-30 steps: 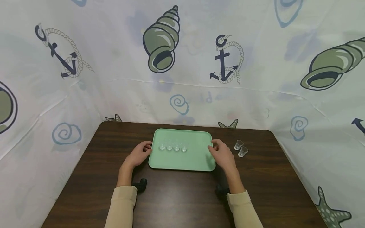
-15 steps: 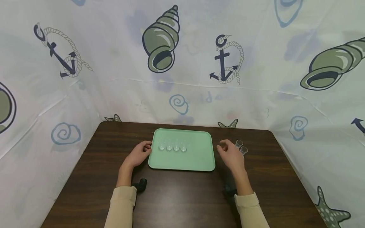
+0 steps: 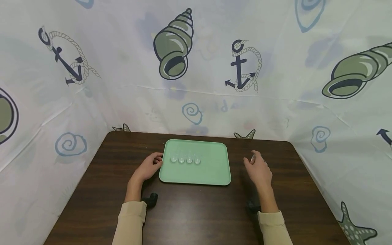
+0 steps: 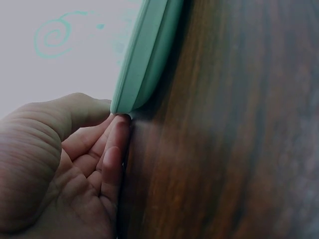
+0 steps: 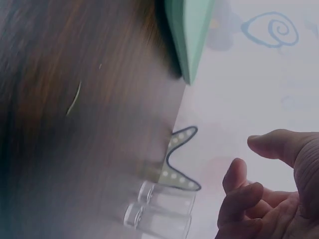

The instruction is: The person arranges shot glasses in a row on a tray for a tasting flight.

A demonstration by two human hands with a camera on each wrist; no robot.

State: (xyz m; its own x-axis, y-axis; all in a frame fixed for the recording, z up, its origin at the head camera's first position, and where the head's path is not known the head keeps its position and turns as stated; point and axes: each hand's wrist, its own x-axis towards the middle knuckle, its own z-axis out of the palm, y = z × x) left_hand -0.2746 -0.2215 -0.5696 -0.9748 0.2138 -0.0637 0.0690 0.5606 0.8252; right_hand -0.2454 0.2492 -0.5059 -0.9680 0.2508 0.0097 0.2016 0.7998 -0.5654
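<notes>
My left hand (image 3: 149, 166) pinches the left edge of a light green tray (image 3: 211, 173). In the left wrist view the thumb lies at the tray's rim (image 4: 142, 64) with fingertips just below it. On the tray stands a row of several small clear cups (image 3: 189, 160). My right hand (image 3: 259, 170) is to the right of the tray, beside two more clear plastic cups. In the right wrist view the nearer cup (image 5: 159, 221) and the other cup (image 5: 169, 196) stand side by side, apart from the loosely bent fingers and thumb. From the head view the hand mostly covers them.
The dark wooden table (image 3: 196, 217) carries the tray and cups. Behind and beside it hangs a white cloth (image 3: 131, 102) printed with shells, anchors and starfish. A black wrist mount (image 3: 151, 200) sits at the left wrist.
My right hand has left the tray's right edge and moved right to the two loose cups, now largely covering them. My left hand stays at the tray's left edge.
</notes>
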